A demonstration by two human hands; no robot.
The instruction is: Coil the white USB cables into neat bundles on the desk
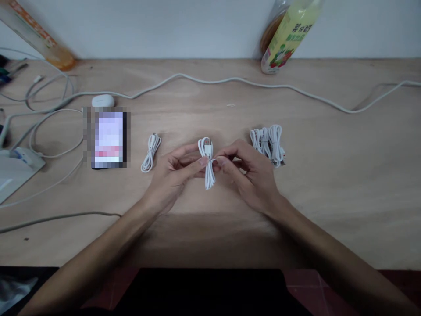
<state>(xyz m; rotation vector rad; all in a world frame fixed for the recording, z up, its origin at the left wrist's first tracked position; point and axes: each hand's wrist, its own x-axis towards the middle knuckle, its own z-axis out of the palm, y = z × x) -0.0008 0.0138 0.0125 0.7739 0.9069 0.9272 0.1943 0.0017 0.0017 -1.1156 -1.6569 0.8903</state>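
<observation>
A folded white cable [209, 175] with a USB plug at its top is held upright above the middle of the table. My left hand [176, 169] grips it from the left, thumb across the front of the bundle. At the bundle's middle, my right hand [246, 171] pinches the thin end of a tie between thumb and forefinger. One coiled white cable [151, 152] lies to the left of my left hand. Several bundled white cables [270, 142] lie side by side behind my right hand, which partly hides them.
A phone [110, 139] and a white earbud case [103, 101] lie at the left, near loose cables. One long white cable [237, 80] crosses the back. Bottles [286, 39] stand by the wall. A small tie [230, 105] lies behind the hands.
</observation>
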